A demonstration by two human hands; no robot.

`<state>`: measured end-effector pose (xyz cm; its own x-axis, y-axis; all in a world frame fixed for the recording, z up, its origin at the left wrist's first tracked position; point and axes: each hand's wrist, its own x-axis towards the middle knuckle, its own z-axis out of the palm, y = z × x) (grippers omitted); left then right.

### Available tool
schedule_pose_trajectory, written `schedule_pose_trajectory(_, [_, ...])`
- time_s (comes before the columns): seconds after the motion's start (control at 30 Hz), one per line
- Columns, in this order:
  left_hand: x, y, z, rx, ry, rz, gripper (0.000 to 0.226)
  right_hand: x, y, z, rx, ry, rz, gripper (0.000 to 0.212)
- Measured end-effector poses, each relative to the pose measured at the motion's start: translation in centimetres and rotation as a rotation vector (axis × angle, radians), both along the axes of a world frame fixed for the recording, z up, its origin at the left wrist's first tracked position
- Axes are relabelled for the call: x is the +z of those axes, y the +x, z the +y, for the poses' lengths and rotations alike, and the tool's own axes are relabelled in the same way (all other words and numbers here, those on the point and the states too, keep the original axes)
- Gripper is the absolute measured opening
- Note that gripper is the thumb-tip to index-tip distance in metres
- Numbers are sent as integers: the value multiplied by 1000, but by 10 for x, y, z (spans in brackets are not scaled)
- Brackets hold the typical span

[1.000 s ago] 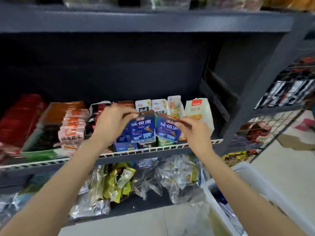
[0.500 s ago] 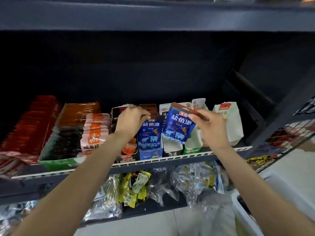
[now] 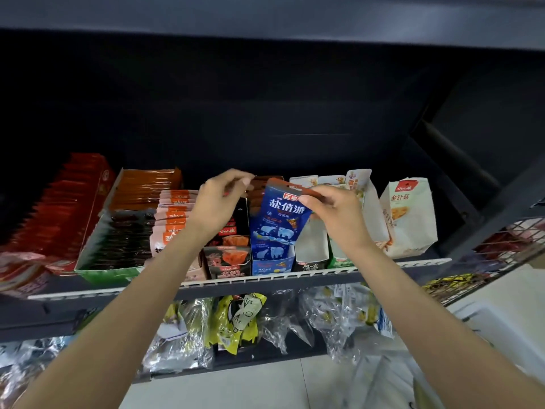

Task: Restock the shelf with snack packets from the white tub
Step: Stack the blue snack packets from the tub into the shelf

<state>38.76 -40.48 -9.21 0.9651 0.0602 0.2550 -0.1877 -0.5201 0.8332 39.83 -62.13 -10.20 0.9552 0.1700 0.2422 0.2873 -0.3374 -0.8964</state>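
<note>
My right hand [image 3: 333,214] pinches the top edge of a blue snack packet [image 3: 280,219] with polar bears on it. It holds the packet upright over the blue display box [image 3: 272,261] at the front of the shelf [image 3: 324,271]. My left hand [image 3: 218,202], fingers curled, pinches the brown tops of the packets standing in the row [image 3: 265,184] behind it. Part of the white tub [image 3: 501,326] shows at the lower right, its inside out of view.
Boxes of red [image 3: 59,208], dark [image 3: 118,240] and orange [image 3: 174,214] packets fill the shelf's left. White packets [image 3: 410,219] stand at its right. Clear bags [image 3: 236,323] crowd the lower shelf. A wire rack [image 3: 507,240] is at far right.
My right hand has lifted the blue packet up and over the blue box. My left hand has shifted from the front packets to the tops of the row behind. The camera has tilted up and left.
</note>
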Motion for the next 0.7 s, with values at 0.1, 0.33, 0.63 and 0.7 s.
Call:
schedule_pose_trajectory(0.1, [5, -14, 2, -106, 20, 40, 25, -7, 6, 17, 8, -102, -70, 17])
schedule_pose_trajectory(0.33, [-4, -9, -2, -57, 423, 55, 17, -16, 13, 31, -49, -422, -300, 15])
schedule_pose_trajectory(0.63, [-17, 0, -22, 29, 786, -50, 24, -33, 9, 35, -81, -414, -128, 27])
schedule_pose_trajectory(0.7, [-19, -4, -28, 33, 773, -141, 24, -31, 4, 30, -98, -376, -128, 30])
